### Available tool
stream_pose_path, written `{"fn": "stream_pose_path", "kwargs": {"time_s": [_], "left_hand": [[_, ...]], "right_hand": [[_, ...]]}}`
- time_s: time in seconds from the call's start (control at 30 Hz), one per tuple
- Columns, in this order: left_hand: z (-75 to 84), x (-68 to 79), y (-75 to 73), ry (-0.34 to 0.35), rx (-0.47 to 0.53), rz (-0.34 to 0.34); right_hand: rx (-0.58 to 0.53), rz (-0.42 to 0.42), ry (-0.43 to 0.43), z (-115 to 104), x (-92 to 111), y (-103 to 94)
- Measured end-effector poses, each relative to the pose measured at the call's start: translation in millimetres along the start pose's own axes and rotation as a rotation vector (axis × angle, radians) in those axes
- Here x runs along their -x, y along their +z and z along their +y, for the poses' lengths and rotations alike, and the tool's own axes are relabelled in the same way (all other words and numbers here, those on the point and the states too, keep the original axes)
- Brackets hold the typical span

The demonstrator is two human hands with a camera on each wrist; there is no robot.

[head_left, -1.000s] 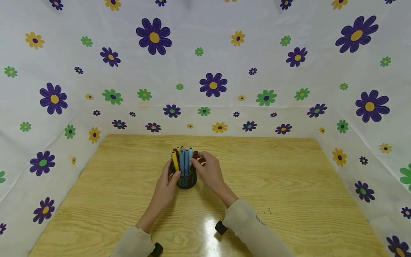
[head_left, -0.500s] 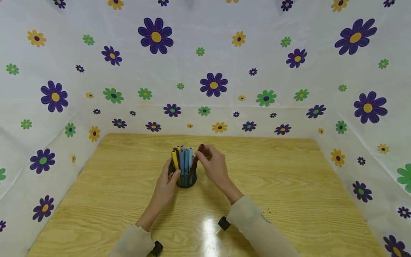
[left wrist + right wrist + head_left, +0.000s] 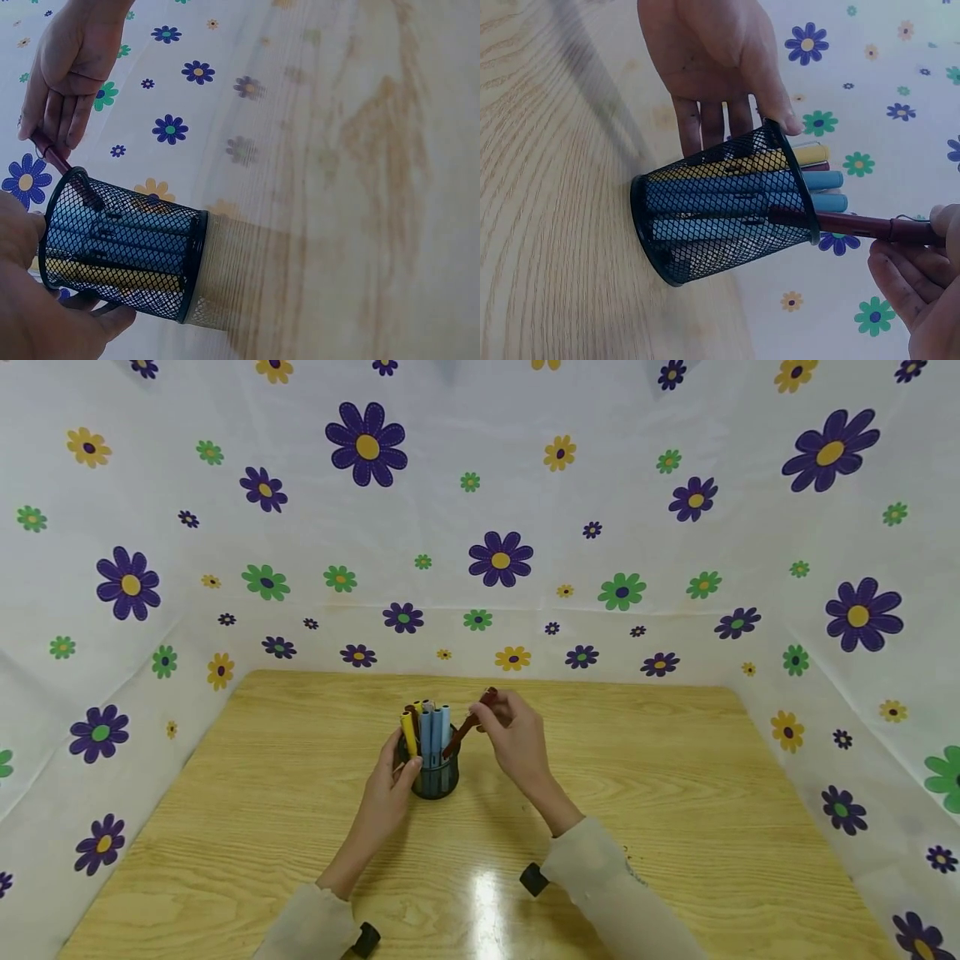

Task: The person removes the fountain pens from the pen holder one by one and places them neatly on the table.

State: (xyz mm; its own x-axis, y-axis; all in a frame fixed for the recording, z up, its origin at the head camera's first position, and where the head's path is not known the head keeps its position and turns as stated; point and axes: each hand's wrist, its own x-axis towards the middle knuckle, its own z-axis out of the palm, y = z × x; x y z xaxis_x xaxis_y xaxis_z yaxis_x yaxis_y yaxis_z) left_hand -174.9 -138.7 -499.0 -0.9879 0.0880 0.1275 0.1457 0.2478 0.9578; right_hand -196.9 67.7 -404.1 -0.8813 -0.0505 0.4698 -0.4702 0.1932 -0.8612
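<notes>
Towards the table's far edge, fingers of the left hand gripped the round black wire-mesh cup; those of the right hand pinched the dark-red cylindrical marker, its end inside the cup — seemingly a lifting-out step, next needing a clean upward pull.

Pens in a cup on the table, lower centre of frame, my left hand at its left, my right hand at right, cloth behind.
</notes>
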Motion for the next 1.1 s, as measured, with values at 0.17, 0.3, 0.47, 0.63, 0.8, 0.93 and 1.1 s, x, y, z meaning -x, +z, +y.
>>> {"fn": "stream_pose_path", "kwargs": {"time_s": [0.17, 0.3, 0.47, 0.63, 0.8, 0.93, 1.1], "left_hand": [[0.6, 0.4, 0.1, -0.004, -0.004, 0.0], [0.7, 1.3, 0.4, -0.013, -0.008, 0.002], [-0.1, 1.3, 0.8, -0.014, 0.001, -0.001], [0.3, 0.8, 0.1, -0.002, 0.004, -0.001], [-0.3, 0.3, -0.1, -0.004, 0.01, 0.0], [-0.9, 0.4, 0.1, -0.005, 0.009, -0.003], [0.8, 1.0, 0.3, -0.006, 0.003, -0.002]], "right_hand": [[-0.032, 0.011, 0.0, 1.8, -0.2, -3.3], [-0.046, 0.022, -0.014, 4.1, 0.7, -5.8], [-0.056, 0.037, -0.024, 5.6, 0.4, -8.9], [-0.093, 0.047, -0.021, 8.1, -0.5, -12.4], [-0.106, 0.07, 0.004, 24.1, -2.2, -16.7], [-0.129, 0.089, 0.016, 42.5, -4.6, -20.7], [-0.146, 0.113, 0.011, 45.5, -5.2, -29.8]]}}
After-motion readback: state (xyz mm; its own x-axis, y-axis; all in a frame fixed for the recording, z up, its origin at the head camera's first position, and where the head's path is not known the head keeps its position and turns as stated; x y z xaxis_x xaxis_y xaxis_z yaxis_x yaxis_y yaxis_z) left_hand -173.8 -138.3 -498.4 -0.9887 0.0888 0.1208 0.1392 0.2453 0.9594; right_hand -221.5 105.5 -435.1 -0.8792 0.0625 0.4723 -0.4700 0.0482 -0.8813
